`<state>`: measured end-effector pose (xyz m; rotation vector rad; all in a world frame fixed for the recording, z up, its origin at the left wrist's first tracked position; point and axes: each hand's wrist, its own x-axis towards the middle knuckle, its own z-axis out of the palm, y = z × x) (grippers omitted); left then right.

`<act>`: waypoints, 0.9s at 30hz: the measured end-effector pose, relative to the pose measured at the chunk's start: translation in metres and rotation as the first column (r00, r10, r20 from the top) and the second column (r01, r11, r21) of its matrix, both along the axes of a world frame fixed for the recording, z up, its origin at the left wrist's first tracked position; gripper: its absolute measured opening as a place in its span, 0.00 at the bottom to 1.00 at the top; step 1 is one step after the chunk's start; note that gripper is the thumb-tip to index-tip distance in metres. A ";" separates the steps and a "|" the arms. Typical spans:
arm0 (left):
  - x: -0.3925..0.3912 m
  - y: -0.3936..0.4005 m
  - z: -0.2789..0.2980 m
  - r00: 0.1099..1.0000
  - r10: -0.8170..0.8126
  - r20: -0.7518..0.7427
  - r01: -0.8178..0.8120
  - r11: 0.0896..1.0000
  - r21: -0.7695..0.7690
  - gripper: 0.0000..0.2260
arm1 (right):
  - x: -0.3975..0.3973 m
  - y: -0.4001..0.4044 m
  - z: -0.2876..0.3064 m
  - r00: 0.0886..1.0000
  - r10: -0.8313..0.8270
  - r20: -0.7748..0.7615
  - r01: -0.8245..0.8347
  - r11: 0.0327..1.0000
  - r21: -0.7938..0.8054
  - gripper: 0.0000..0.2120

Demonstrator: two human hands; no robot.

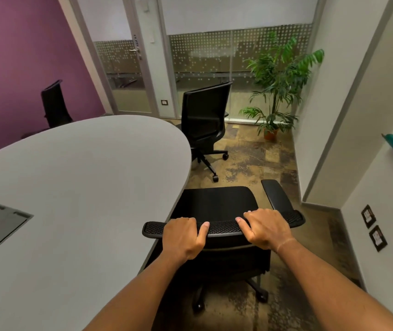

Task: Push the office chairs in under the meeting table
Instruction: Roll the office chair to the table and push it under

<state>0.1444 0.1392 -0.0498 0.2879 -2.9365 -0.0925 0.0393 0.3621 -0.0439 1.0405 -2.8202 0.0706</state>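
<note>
Right now the head view, the only 1 given, looks down on both hands set on the top rail of the near chair (pixel 217 204). The left hand (pixel 183 236) curls its fingers over the mesh rail toward its left end, thumb lying along the near edge. The right hand (pixel 265 228) wraps the rail further right, fingers over the top and thumb pointing inward. Both hands grip the rail, with a bare stretch of it between them.

The rail's long axis runs left to right across the view, tilting slightly up to the right. The seat lies beyond the grip, away from the person, with 1 armrest (pixel 277 194) showing on the right. The meeting table (pixel 76 177) lies to the left and ahead; its curved edge overlaps the left end of the rail and the seat's left corner, so the chair sits partly beside the table, not squarely under it. The push probably has to angle forward and left, and the left hand is the nearer 1 to the table edge, so it risks being pinched.

A 2nd chair (pixel 202 118) stands at the table's rounded far end, turned partly away with its seat clear of the top. A 3rd chair (pixel 53 103) stands by the purple wall beyond the table.
</note>
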 end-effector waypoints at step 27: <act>0.011 0.019 -0.005 0.979 0.084 0.183 -0.117 0.978 0.175 0.41 | -0.019 -0.025 0.006 0.995 0.015 0.094 -0.021 0.998 0.059 0.26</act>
